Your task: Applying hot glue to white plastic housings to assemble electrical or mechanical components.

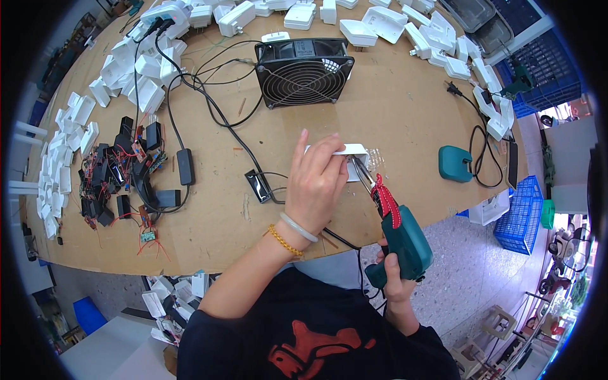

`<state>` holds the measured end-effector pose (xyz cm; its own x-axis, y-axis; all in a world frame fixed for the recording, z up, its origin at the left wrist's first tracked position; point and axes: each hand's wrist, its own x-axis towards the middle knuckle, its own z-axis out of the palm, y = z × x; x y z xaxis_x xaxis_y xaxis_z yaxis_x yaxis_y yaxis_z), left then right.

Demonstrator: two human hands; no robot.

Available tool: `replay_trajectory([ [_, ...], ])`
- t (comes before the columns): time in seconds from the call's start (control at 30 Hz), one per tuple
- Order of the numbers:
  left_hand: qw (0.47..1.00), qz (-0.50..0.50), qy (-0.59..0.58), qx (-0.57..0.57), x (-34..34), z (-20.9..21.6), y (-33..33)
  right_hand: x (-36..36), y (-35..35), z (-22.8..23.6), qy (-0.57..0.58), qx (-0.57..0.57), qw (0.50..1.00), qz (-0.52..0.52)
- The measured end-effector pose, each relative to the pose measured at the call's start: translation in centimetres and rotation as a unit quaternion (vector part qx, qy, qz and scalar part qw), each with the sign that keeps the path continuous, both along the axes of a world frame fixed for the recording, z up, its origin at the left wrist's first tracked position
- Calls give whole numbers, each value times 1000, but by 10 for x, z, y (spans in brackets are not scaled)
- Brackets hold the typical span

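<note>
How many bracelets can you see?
2: a pale, smooth, rounded bangle just below the left hand, and a yellow, textured band bracelet just behind it. Others may be hidden.

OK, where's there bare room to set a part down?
Mostly bare tabletop lies between the black fan and the teal piece; a smaller patch sits between the black inline adapter and the left forearm. Crowded: the far edge with white casings, the left side with black parts.
</note>
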<state>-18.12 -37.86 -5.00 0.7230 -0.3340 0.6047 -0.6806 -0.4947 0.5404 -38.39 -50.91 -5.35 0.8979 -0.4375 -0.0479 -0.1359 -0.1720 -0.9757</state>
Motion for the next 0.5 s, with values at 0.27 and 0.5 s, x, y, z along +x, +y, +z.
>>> replay_trajectory([
  [0.27,1000,2,-4,-3,0,-1,-1,-2,-2,-3,4,6,1000,-4],
  [0.5,1000,-1,-4,-6,0,0,-1,-3,-4,-4,10,-15,1000,8],
])
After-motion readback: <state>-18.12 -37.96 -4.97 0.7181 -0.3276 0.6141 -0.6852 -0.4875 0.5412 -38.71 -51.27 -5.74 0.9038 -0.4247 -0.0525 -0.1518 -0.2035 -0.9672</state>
